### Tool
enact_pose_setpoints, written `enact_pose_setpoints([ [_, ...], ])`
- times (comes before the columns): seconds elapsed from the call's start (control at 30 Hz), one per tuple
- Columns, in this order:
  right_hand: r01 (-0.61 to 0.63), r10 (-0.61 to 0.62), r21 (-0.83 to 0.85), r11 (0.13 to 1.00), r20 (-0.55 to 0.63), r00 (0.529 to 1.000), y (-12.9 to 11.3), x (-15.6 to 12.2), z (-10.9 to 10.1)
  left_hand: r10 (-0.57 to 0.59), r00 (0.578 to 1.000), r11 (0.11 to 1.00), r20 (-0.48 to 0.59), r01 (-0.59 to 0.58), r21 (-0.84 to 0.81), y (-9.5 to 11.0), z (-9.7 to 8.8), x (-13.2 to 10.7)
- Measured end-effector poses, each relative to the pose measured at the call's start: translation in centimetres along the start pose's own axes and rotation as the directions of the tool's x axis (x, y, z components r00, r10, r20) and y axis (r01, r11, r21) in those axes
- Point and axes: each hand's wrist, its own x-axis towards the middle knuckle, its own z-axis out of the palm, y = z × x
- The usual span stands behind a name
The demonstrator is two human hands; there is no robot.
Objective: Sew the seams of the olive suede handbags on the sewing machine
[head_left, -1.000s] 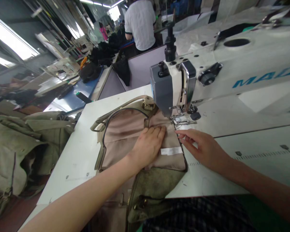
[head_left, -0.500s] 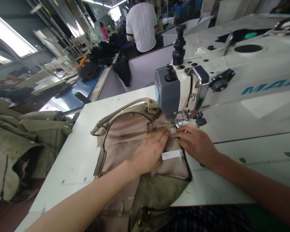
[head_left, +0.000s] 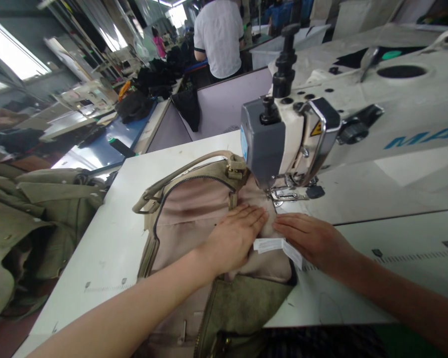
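A green bag (head_left: 250,298) with pinkish-beige lining (head_left: 186,243) lies opened out on the sewing machine table. My left hand (head_left: 233,236) is spread flat on the lining, pressing it down. At the lining's right edge, my right hand (head_left: 313,236) rests with fingers stretched out, its thumb hidden. Between and just below the hands is a white fabric label (head_left: 271,244), its right part bent down beside the right hand. The presser foot (head_left: 283,196) stands just beyond my fingertips, at the lining's edge. A curved bag handle (head_left: 186,169) lies on the far side.
The sewing machine head (head_left: 265,139) rises at the right, its arm reaching to the right edge. More green bags (head_left: 48,209) are piled at the left. Beyond the table (head_left: 115,209) are a low partition (head_left: 231,104) and a person in a white shirt (head_left: 222,40).
My right hand has drawn back from the presser foot toward me, uncovering the foot. The label now shows a second, bent part. My left hand stays on the lining.
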Motion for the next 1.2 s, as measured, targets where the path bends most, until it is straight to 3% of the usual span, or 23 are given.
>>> enact_pose_setpoints([
  [0.2, 0.038, -0.038, 0.000, 0.999, -0.008, 0.999, 0.7, 0.8, -0.4, -0.006, 0.999, 1.000, 0.042, 0.005, 0.024, -0.6, 0.0, 0.7],
  [0.33, 0.045, -0.044, 0.022, 0.999, -0.035, 0.998, 1.9, 1.5, 0.1, 0.001, 0.997, 0.999, 0.081, -0.004, 0.041, -2.1, -0.2, 1.7],
  [0.5, -0.061, 0.062, 0.034, 0.998, -0.030, 0.998, 2.2, 1.7, 0.9, 0.063, 0.997, 0.998, 0.047, -0.063, -0.012, -5.4, 0.2, 2.7],
  [0.6, -0.146, 0.148, 0.034, 0.989, -0.044, 0.988, 1.4, 1.4, 0.7, 0.082, 0.996, 0.993, 0.022, -0.079, -0.089, -6.4, -0.7, 2.8],
  [0.67, -0.211, 0.213, 0.033, 0.977, -0.069, 0.975, 0.4, 0.9, 0.3, 0.075, 0.997, 0.980, 0.014, -0.072, -0.184, -5.2, -2.1, 2.1],
  [0.77, -0.295, 0.303, 0.081, 0.952, -0.109, 0.947, -1.6, -0.3, -0.5, 0.051, 0.994, 0.956, 0.100, -0.020, -0.294, -0.4, -3.8, -0.5],
  [0.83, -0.292, 0.308, 0.143, 0.946, -0.105, 0.946, -3.0, -1.0, -0.9, 0.005, 0.992, 0.958, 0.128, 0.033, -0.285, 3.8, -3.5, -2.7],
  [0.93, -0.157, 0.166, 0.220, 0.963, -0.021, 0.986, -4.6, -2.0, -1.4, 0.001, 1.000, 0.970, -0.001, -0.001, -0.244, 8.4, -1.1, -5.6],
  [1.03, -0.061, 0.039, 0.284, 0.957, 0.083, 0.996, -5.3, -2.8, -2.0, -0.042, 0.997, 0.978, -0.065, 0.028, -0.206, 9.7, 0.9, -7.1],
  [1.2, 0.000, -0.052, 0.357, 0.934, 0.137, 0.989, -5.3, -3.5, -3.4, -0.118, 0.993, 0.980, 0.016, 0.119, -0.157, 9.3, 0.7, -8.0],
])
